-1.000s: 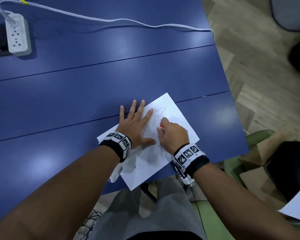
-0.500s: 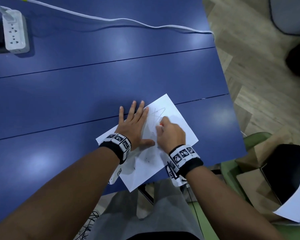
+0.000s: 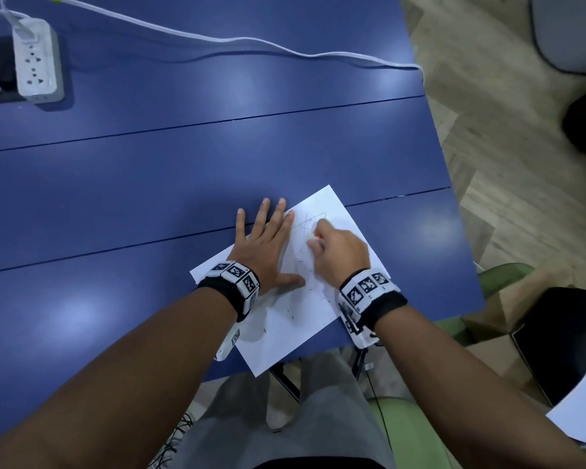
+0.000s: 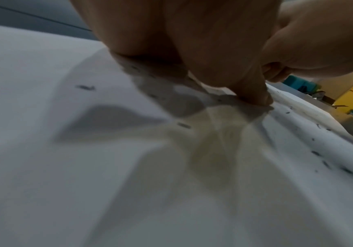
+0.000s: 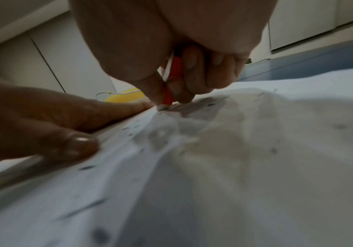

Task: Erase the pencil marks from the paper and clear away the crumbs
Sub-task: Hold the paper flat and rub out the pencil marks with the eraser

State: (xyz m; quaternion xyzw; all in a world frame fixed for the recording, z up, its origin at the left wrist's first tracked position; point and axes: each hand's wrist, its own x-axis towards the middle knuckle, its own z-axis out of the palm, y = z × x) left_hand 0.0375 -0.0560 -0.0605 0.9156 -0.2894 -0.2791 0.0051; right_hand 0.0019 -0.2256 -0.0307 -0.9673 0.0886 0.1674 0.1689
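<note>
A white sheet of paper [image 3: 295, 319] lies askew at the near edge of the blue table [image 3: 183, 170]. Faint pencil marks [image 3: 310, 220] remain near its far corner. Dark eraser crumbs [image 3: 290, 314] are scattered over its middle, also seen as crumbs [image 5: 85, 167] in the right wrist view. My left hand [image 3: 268, 245] lies flat with straight spread fingers, pressing the paper's left side. My right hand [image 3: 335, 252] pinches a red-sleeved eraser [image 5: 171, 93], its white tip [image 5: 162, 107] on the paper. In the left wrist view the left thumb [image 4: 249, 90] presses the sheet [image 4: 87, 150].
A white power strip [image 3: 36, 60] sits at the table's far left, and a white cable [image 3: 251, 42] runs along the far side to the right edge. The table's right edge drops to a wood floor [image 3: 508, 164]. A green chair [image 3: 508, 275] and a cardboard box [image 3: 528, 299] stand beside it.
My right hand with the eraser has slid a little along the paper toward the far corner marks. The left hand stays pressed flat in place.
</note>
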